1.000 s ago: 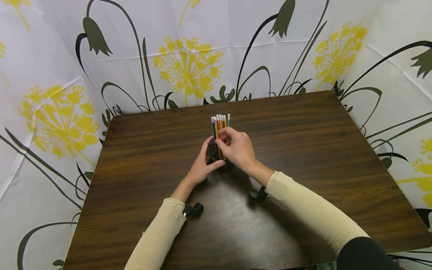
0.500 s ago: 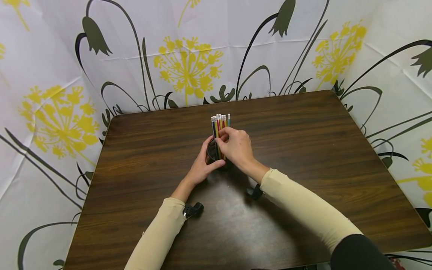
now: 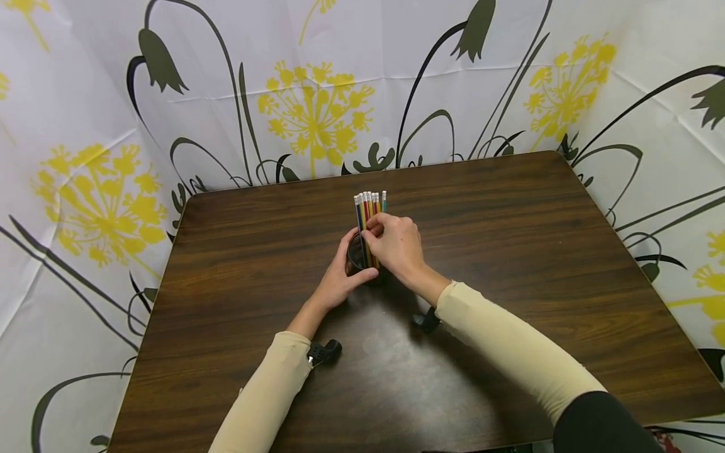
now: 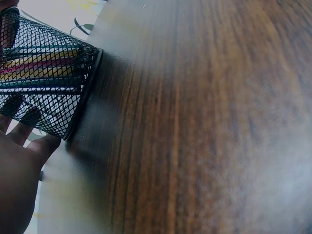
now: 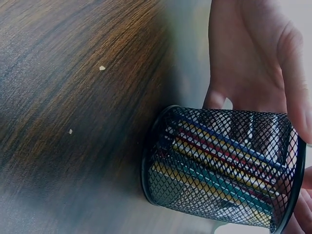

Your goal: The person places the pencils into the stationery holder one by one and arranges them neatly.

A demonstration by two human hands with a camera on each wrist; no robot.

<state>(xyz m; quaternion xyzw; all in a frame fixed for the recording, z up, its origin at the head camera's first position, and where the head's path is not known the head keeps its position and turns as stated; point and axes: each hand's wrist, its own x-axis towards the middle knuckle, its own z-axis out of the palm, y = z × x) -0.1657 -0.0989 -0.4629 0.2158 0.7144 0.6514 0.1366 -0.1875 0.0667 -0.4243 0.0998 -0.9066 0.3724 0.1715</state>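
A black mesh pencil cup (image 5: 219, 165) stands upright on the table. Several pencils (image 3: 362, 214) of different colours, white erasers upward, stand inside it; through the mesh in the left wrist view the pencils (image 4: 44, 68) reach down near its base. My left hand (image 3: 333, 282) holds the cup from the left, thumb on the near side and fingers round the far side. Above the rim, my right hand (image 3: 401, 246) grips the bunch of pencils between thumb and curled fingers. That hand hides part of the cup and some pencils in the head view.
The dark wood-grain table (image 3: 249, 251) extends around the cup on all sides. Behind it hangs a white curtain (image 3: 221, 113) with yellow and green flowers. Small pale specks (image 5: 102, 68) lie on the tabletop. Cables (image 3: 693, 431) show past the right front edge.
My right wrist and forearm have shifted slightly left, with the fingers staying at the pencils. The left hand and the cup have kept their place.
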